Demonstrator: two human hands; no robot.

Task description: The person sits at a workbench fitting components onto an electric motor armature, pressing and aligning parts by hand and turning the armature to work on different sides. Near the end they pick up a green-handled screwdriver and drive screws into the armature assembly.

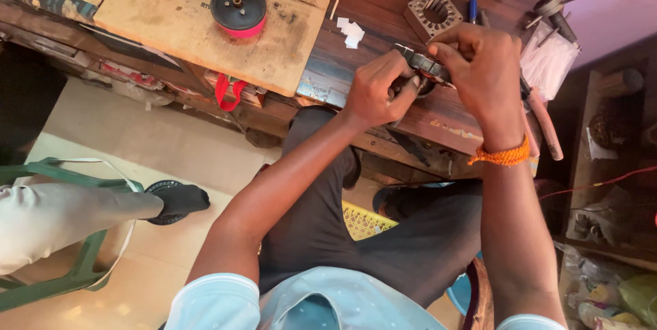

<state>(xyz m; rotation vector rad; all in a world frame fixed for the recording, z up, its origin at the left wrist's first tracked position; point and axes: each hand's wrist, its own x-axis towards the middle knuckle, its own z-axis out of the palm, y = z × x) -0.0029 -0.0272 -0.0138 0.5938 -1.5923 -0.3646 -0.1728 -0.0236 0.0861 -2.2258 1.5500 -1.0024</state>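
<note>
Both hands gripped one metal stator ring (426, 66), a dark, laminated, round part held just above the front edge of the wooden workbench (383, 15). The right hand (482, 70) curled over its upper right side, fingers clenched on the rim; the left hand (375, 90) pinched its lower left side, thumb and fingers closed on it. The ring lay tilted, its long axis running from upper left to lower right; its bore was mostly hidden by the fingers. An orange braided thread band (503, 157) circled the right wrist.

Behind the hands sat one square, grey stator core (432, 14) with a toothed round opening, lying flat. Left of it lay a few small white paper slips (350, 31). Further left, on a worn plywood board (185, 29), stood one black round spool (238, 8) wound with red material. One wooden-handled tool (546, 124) lay at the right edge.
</note>
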